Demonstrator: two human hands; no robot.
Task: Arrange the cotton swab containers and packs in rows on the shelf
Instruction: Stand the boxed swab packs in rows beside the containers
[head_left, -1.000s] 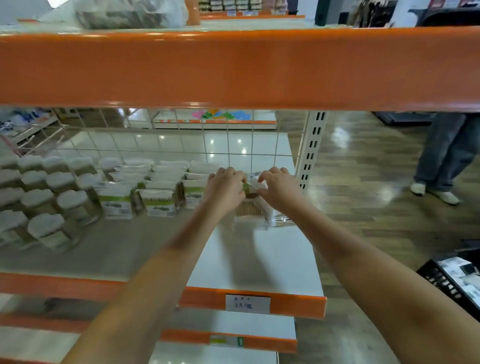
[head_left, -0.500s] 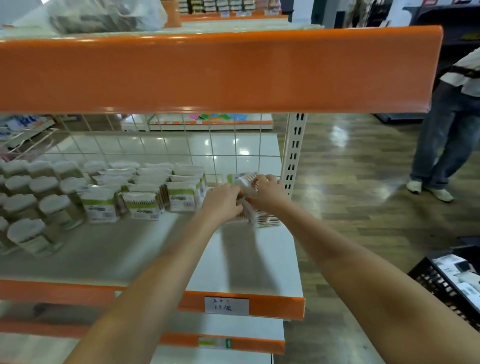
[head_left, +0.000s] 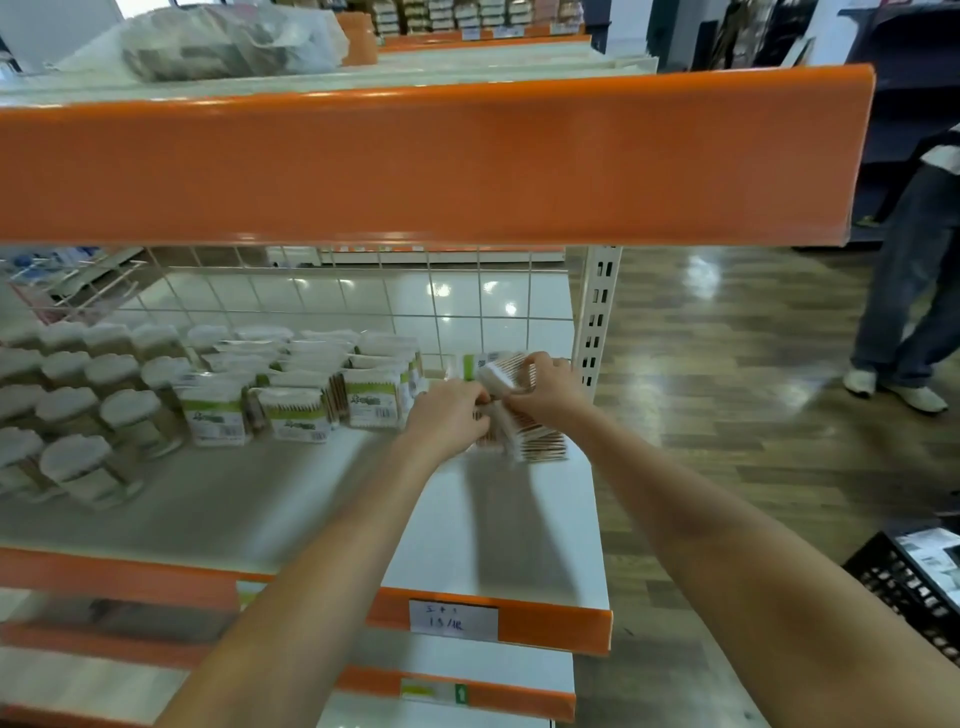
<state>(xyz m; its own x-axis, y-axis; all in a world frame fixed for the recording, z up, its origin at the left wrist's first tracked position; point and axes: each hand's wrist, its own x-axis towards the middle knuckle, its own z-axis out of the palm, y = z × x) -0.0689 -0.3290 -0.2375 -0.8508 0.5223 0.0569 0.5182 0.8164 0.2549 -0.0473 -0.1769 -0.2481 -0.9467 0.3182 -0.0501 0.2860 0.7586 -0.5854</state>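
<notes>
Cotton swab packs (head_left: 524, 436) lie at the right end of the shelf (head_left: 493, 540). Left hand (head_left: 449, 415) and right hand (head_left: 545, 387) curl their fingers around them.

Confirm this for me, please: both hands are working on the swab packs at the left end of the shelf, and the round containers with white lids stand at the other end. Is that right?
Not quite. The head view shows the left hand and right hand on the swab packs at the right end of the shelf, beside the upright post. The round containers with white lids stand at the left end.
</notes>
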